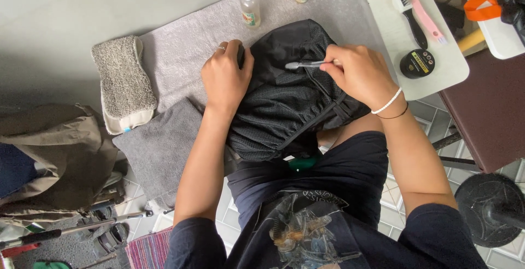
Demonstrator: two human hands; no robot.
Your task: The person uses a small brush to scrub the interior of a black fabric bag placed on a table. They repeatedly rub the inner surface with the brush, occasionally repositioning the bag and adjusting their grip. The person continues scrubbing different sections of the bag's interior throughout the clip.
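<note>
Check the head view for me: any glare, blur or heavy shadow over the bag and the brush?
Head view: soft, even light, no glare; black bag mesh stays sharp; brush in the right hand slightly soft; left hand crisp; edges bend a little.

A spray bottle (250, 4) stands on the grey towel (180, 44). A sponge pad (123, 80) lies beside it. A black tin (417, 63) sits near two brushes (416, 14).
</note>
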